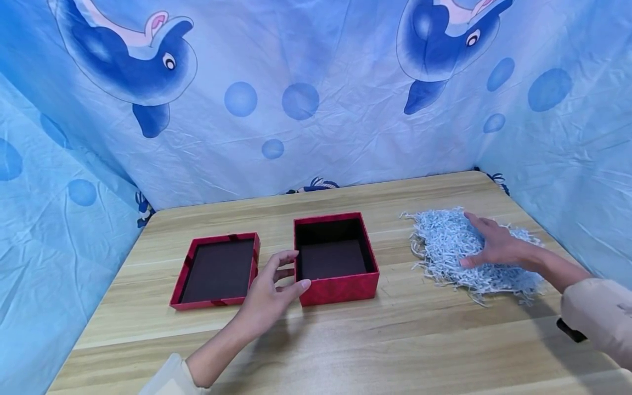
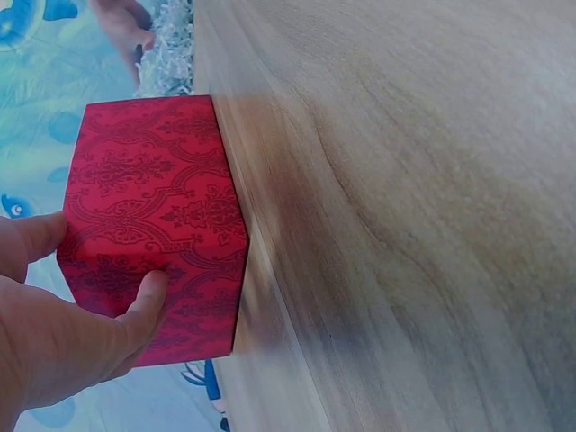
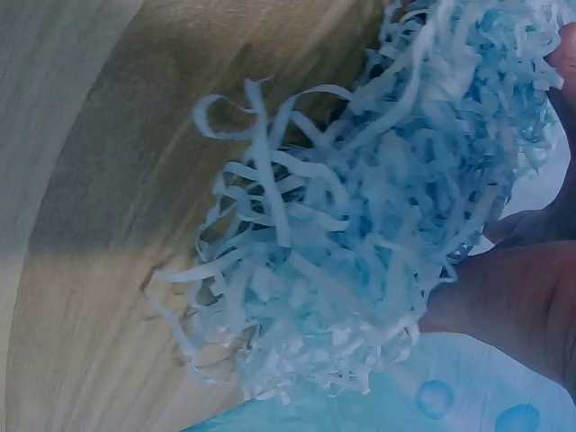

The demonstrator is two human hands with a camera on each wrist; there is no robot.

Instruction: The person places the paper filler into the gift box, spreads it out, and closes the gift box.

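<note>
A red patterned box [image 1: 338,289] with a dark inside stands uncovered near the middle of the table. My left hand [image 1: 271,296] is at its left side, fingertips right at the left rim and thumb by the front left corner. In the left wrist view the thumb [image 2: 148,301] overlaps the red wall of the box [image 2: 153,180]. Over a heap of pale blue shredded paper [image 1: 444,247] on the right, my right hand [image 1: 498,244] has its thumb and fingers spread. The right wrist view shows loose curled strips of the shredded paper [image 3: 360,198] beside that hand [image 3: 513,288].
Left of the box lies a shallow red lid [image 1: 214,303], inner side up, with a dark lining. The wooden table [image 1: 355,351] reaches back to a blue curtain [image 1: 345,148] printed with dolphins. More blue curtain hangs at both sides.
</note>
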